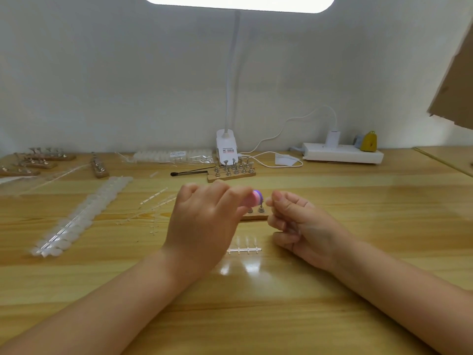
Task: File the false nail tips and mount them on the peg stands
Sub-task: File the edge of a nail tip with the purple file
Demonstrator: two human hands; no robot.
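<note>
1. A long strip of tips (82,216) lies untouched on the table (358,226) to your left, so most filing looks undone.
2. The far stand (231,172) shows bare pegs; the near stand (256,216) sits between your hands.
3. Your left hand (202,226) grips the file (256,197).
4. Your right hand (304,226) pinches something too small to see, probably a tip.

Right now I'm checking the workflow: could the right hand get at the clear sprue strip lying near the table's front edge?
Probably yes. The sprue strip lies flat on bare table between the wrists, just beside the right hand, with nothing over it. But that hand's fingers seem to pinch something small, so it may need freeing first.
</note>
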